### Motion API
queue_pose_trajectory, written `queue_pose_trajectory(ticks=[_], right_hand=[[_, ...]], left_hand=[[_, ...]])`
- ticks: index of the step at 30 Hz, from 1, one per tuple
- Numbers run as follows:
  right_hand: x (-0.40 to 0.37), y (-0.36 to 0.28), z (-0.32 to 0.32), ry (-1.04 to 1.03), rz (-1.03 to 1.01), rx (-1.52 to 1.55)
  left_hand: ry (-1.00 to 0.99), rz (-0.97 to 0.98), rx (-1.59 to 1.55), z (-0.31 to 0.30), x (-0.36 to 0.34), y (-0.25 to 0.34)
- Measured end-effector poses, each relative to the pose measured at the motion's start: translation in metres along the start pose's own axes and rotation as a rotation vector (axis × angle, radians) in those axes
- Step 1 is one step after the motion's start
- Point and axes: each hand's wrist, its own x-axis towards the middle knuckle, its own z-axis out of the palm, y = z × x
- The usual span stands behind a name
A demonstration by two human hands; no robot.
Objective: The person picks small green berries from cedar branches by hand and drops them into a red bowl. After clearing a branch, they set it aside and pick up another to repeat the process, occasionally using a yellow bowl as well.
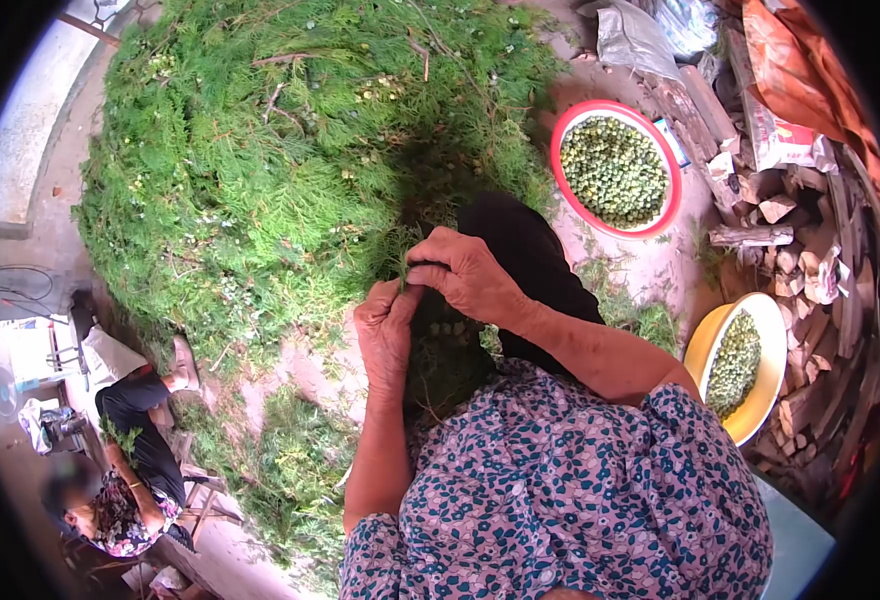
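Close together in front of my lap, both hands are closed at a green conifer sprig point(397, 252) with flat, feathery leaves. My left hand point(384, 328) pinches its stem from below, thumb pressed against the fingers. My right hand point(467, 275) is beside it, thumb and fingertips pinched together at the same sprig; any small piece between them is too small to make out. Shaded greenery point(438, 370) lies over my lap beneath the hands. Just beyond them rises a big heap of cut conifer branches point(250, 150), dotted with pale round cones.
A red-rimmed basin point(561, 165) of small green cones stands right of the heap. A yellow basin point(768, 375) holds more, lower right. Stacked firewood point(800, 270) lines the right side. Another person point(135, 490) sits at lower left. Loose branches point(290, 470) litter the floor.
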Motion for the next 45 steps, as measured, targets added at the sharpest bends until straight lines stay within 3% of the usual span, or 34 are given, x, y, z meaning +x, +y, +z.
queue_pose_trajectory(ticks=[2,3,5,7,9,11,15,17,19,20,21,22,23,25,26,27,29,30,31,37,39,40,41,43,45], right_hand=[[0.0,-0.005,-0.001,-0.037,0.255,0.274],[0.0,-0.007,0.0,-0.034,0.257,0.274],[0.0,-0.011,0.0,-0.052,0.761,0.755],[-0.001,-0.004,-0.006,-0.029,0.713,0.818],[0.003,-0.001,-0.018,-0.008,0.665,0.88],[0.009,-0.001,-0.037,0.221,0.626,1.054],[0.013,0.018,-0.093,0.638,0.605,1.091],[0.0,0.082,-0.138,0.657,0.503,1.239],[-0.004,0.104,-0.175,0.975,0.618,1.254],[-0.004,0.114,-0.192,1.114,0.616,1.222],[-0.008,0.119,-0.204,1.253,0.612,1.183],[-0.017,0.124,-0.213,1.205,0.61,0.932],[-0.025,0.126,-0.223,1.145,0.601,0.684],[-0.048,0.169,-0.26,1.141,0.407,0.897],[-0.059,0.177,-0.272,1.137,0.413,0.9],[-0.069,0.184,-0.285,1.092,0.509,0.269],[-0.084,0.193,-0.299,0.796,0.589,-0.969],[-0.084,0.178,-0.306,0.669,0.708,-1.176],[-0.084,0.173,-0.307,0.665,0.711,-1.176],[-0.047,0.144,-0.257,0.918,0.446,0.53],[-0.024,0.059,-0.184,0.522,0.523,0.191],[-0.023,0.042,-0.149,0.378,0.496,0.273],[-0.019,0.001,-0.121,0.119,0.623,0.274],[-0.026,-0.026,-0.07,-0.169,0.43,0.166],[-0.036,-0.007,-0.025,-0.129,-0.077,-0.045]], left_hand=[[-0.019,-0.015,0.013,-0.001,0.0,0.002],[-0.026,-0.069,-0.072,-0.002,0.0,0.002],[-0.037,-0.122,-0.156,-0.001,0.0,0.002],[0.088,-0.143,-0.246,0.002,-0.001,0.004],[0.081,-0.13,-0.285,-0.002,0.0,-0.003],[0.076,-0.121,-0.325,-0.003,-0.001,-0.005],[0.194,-0.007,-0.358,-0.001,-0.002,-0.003],[0.233,0.061,-0.338,-0.006,-0.002,-0.008],[0.347,0.246,0.272,-0.012,-0.004,-0.015],[0.345,0.241,0.276,-0.012,-0.006,-0.013],[0.365,0.379,0.446,-0.012,-0.008,-0.008],[0.38,0.52,0.616,-0.012,-0.009,-0.003],[0.378,0.517,0.618,-0.014,-0.011,0.001],[0.208,0.65,0.888,-0.02,-0.017,0.006],[0.216,0.657,0.88,-0.019,-0.019,0.006],[0.216,0.653,0.886,-0.022,-0.02,0.005],[0.111,0.565,0.89,-0.028,-0.025,0.0],[0.083,0.505,0.837,-0.03,-0.028,-0.003],[0.08,0.502,0.838,-0.029,-0.034,-0.002],[0.063,0.36,0.722,-0.023,-0.056,0.0],[0.076,0.302,0.681,-0.023,-0.058,-0.007],[0.091,0.249,0.637,-0.023,-0.058,-0.009],[0.092,0.249,0.637,-0.023,-0.058,-0.008],[0.1,0.266,0.604,-0.022,-0.056,-0.008],[0.102,0.259,0.615,-0.02,-0.054,-0.008]])
